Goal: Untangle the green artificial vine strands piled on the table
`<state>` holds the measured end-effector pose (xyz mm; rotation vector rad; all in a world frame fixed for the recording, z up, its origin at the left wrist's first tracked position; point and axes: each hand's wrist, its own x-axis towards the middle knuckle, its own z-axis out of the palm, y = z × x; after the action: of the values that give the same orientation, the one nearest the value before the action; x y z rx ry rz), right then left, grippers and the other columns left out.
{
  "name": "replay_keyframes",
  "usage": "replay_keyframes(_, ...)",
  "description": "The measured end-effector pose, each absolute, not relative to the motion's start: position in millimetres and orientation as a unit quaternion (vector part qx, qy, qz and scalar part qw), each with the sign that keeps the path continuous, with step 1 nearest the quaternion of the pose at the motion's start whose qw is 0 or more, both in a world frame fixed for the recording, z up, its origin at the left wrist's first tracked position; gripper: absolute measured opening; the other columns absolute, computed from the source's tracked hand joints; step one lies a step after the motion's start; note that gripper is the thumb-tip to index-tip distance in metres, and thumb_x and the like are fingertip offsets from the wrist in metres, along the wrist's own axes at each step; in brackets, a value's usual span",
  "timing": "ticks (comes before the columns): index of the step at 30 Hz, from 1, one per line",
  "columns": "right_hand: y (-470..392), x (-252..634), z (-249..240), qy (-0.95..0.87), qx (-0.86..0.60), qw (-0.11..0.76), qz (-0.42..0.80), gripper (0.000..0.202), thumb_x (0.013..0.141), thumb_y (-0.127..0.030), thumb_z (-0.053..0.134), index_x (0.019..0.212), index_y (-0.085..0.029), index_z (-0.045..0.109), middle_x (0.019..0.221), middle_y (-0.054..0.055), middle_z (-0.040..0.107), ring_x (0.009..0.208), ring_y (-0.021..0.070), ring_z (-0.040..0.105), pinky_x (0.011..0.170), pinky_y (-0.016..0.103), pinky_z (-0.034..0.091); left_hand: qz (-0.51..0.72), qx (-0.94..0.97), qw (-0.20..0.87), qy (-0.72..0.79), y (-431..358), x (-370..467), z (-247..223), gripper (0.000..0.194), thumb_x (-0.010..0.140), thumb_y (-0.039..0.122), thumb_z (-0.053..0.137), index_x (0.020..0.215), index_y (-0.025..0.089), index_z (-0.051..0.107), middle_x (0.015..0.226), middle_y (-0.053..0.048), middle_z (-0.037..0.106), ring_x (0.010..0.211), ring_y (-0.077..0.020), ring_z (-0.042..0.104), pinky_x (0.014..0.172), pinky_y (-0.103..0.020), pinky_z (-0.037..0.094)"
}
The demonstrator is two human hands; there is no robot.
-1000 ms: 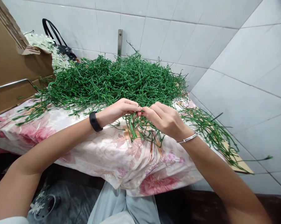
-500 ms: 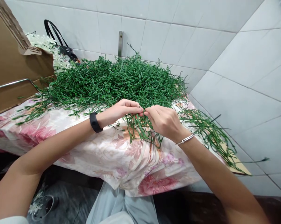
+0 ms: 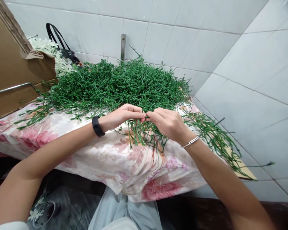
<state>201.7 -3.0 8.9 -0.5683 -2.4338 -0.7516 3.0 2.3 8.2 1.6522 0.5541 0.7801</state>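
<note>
My left hand [image 3: 125, 116], with a black band at the wrist, is pinched on thin green artificial stems [image 3: 137, 133]. Their lower ends hang down below my fingers, over the cloth. Fingertip to fingertip with it, my right hand [image 3: 169, 124] is closed in a pinch at the same spot. The exact bit between its fingers is hidden. Just behind both hands rises a big tangled pile of green stems [image 3: 124, 84].
A floral cloth [image 3: 86, 143] covers the table. More green stems [image 3: 213, 137] lie at the right edge on a yellowish board. Cardboard [image 3: 12, 70], white artificial flowers [image 3: 62, 64] and a black bag [image 3: 70, 54] stand at the left. Tiled walls [image 3: 158, 38] close off the back and right.
Both pinched hands have stayed nearly in place, with small finger movements at the stems. The hanging stems have shifted slightly.
</note>
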Motion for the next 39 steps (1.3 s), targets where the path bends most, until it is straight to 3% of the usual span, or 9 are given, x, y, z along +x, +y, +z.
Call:
replay_keyframes(6, -10.8, 197.0, 12.1, -0.916, -0.262, 0.304, 0.012, 0.023, 0.089, -0.025, 0.038, 0.077, -0.015, 0.055, 0.067, 0.001, 0.056, 0.060, 0.0080, 0.047, 0.057, 0.021, 0.036, 0.365, 0.715, 0.554, 0.219, 2.4, 3.9, 6.1, 0.018, 0.078, 0.026, 0.056, 0.069, 0.011, 0.060, 0.071, -0.001, 0.058, 0.070, -0.0080, 0.051, 0.069, -0.022, 0.037)
replay_keyframes(12, -17.2, 192.1, 13.9, -0.852, -0.313, 0.338, 0.250, 0.031, 0.087, -0.028, 0.039, 0.061, -0.015, 0.051, 0.056, -0.003, 0.043, 0.051, 0.0056, 0.037, 0.051, 0.021, 0.030, 0.391, 0.760, 0.459, 0.243, -0.2, 4.7, 4.1, 0.022, 0.079, 0.032, 0.055, 0.070, 0.012, 0.058, 0.071, -0.001, 0.056, 0.069, -0.0091, 0.050, 0.066, -0.023, 0.038)
replay_keyframes(15, -15.2, 190.0, 13.7, -0.805, -0.323, 0.359, 0.343, 0.031, 0.084, -0.028, 0.043, 0.056, -0.015, 0.047, 0.054, -0.003, 0.042, 0.051, 0.0057, 0.036, 0.048, 0.021, 0.026, 0.389, 0.825, 0.324, 0.252, -3.1, 5.4, 4.4, 0.025, 0.082, 0.034, 0.049, 0.074, 0.012, 0.058, 0.071, -0.002, 0.055, 0.066, -0.0092, 0.048, 0.062, -0.023, 0.038)
replay_keyframes(19, -11.8, 186.5, 14.8, -0.704, -0.338, 0.377, 0.498, 0.032, 0.079, -0.021, 0.044, 0.049, -0.016, 0.039, 0.047, -0.005, 0.033, 0.043, 0.0045, 0.025, 0.042, 0.022, 0.018, 0.410, 0.885, 0.041, 0.216, -4.5, 6.9, 2.5, 0.019, 0.085, 0.026, 0.044, 0.081, 0.013, 0.058, 0.072, -0.004, 0.056, 0.067, -0.0110, 0.048, 0.063, -0.024, 0.037)
replay_keyframes(23, -9.2, 186.0, 17.1, -0.613, -0.304, 0.357, 0.636, 0.034, 0.079, -0.024, 0.043, 0.047, -0.018, 0.034, 0.040, -0.007, 0.024, 0.038, 0.0051, 0.022, 0.042, 0.022, 0.020, 0.414, 0.875, -0.150, 0.199, -4.9, 6.3, 2.0, 0.016, 0.086, 0.022, 0.041, 0.084, 0.015, 0.055, 0.073, -0.005, 0.057, 0.069, -0.0132, 0.047, 0.063, -0.026, 0.037)
replay_keyframes(29, -6.7, 188.4, 24.1, -0.593, -0.285, 0.336, 0.674, 0.034, 0.079, -0.026, 0.042, 0.047, -0.017, 0.035, 0.037, -0.009, 0.020, 0.034, 0.0038, 0.018, 0.039, 0.020, 0.019, 0.403, 0.856, -0.264, 0.188, -6.1, 5.8, 6.8, 0.013, 0.086, 0.020, 0.041, 0.082, 0.017, 0.053, 0.071, -0.004, 0.056, 0.066, -0.0137, 0.046, 0.063, -0.028, 0.035)
replay_keyframes(33, -9.9, 187.7, 29.7, -0.618, -0.307, 0.372, 0.621, 0.035, 0.080, -0.025, 0.045, 0.047, -0.017, 0.036, 0.038, -0.008, 0.021, 0.036, 0.0048, 0.025, 0.041, 0.021, 0.023, 0.424, 0.861, -0.187, 0.210, -3.8, 9.3, 5.2, 0.016, 0.088, 0.021, 0.038, 0.086, 0.015, 0.053, 0.074, -0.005, 0.057, 0.069, -0.0142, 0.047, 0.064, -0.027, 0.036)
replay_keyframes(39, -15.6, 186.0, 36.1, -0.669, -0.355, 0.417, 0.503, 0.033, 0.078, -0.018, 0.047, 0.047, -0.016, 0.037, 0.043, -0.006, 0.027, 0.039, 0.0036, 0.027, 0.041, 0.022, 0.017, 0.456, 0.859, -0.089, 0.215, -2.9, 10.6, 3.9, 0.014, 0.087, 0.020, 0.041, 0.085, 0.013, 0.053, 0.076, -0.005, 0.057, 0.070, -0.0124, 0.047, 0.066, -0.024, 0.039)
